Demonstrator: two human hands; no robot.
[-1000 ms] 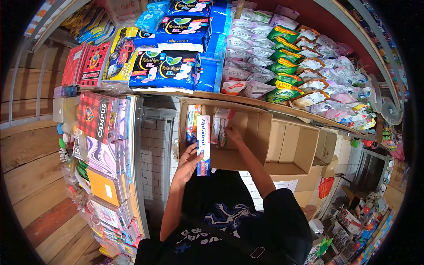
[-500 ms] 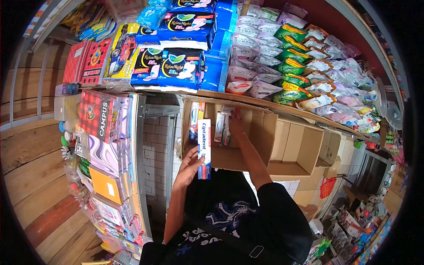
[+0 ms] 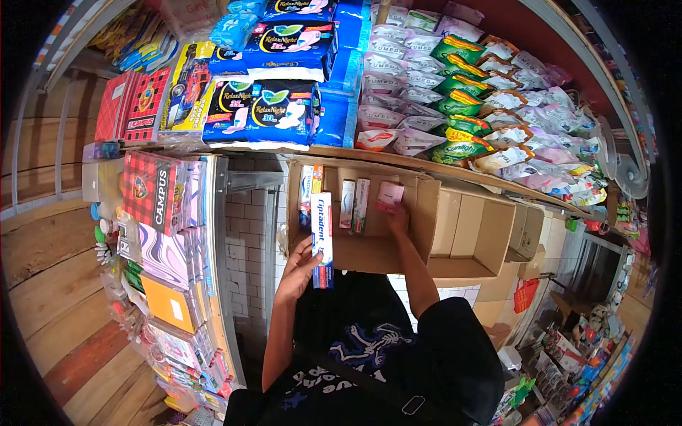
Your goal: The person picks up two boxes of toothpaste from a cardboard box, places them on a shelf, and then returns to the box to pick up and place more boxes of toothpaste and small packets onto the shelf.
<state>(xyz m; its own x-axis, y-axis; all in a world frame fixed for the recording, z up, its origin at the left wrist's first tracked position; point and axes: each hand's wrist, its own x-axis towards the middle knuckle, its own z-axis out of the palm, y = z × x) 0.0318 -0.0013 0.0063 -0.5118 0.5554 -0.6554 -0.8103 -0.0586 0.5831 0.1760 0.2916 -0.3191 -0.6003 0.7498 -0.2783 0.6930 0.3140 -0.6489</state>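
My left hand (image 3: 298, 273) is closed around the lower part of a long white and blue Ciptadent toothpaste box (image 3: 323, 231), upright in front of the cardboard box's near wall. Inside the open cardboard box (image 3: 415, 245), my right hand (image 3: 398, 219) grips the lower edge of a small pink box (image 3: 390, 194); some fingers are hidden. Left of it, two slim toothpaste boxes (image 3: 361, 202) lie side by side on the bottom. More toothpaste boxes (image 3: 307, 186), one marked Sensodyne, are against the left wall, partly covered by the Ciptadent box.
A second open cardboard box (image 3: 465, 266) adjoins on the right. Above, a shelf bears sanitary pad packs (image 3: 280, 113) and rows of pouches (image 3: 462, 92). Campus notebooks (image 3: 153, 188) and other stationery are stacked at left. A metal post (image 3: 222, 248) stands beside them.
My right hand has moved right and slightly nearer inside the cardboard box, and the pink box now shows in it. My left hand still holds the Ciptadent box. The view has shifted slightly.
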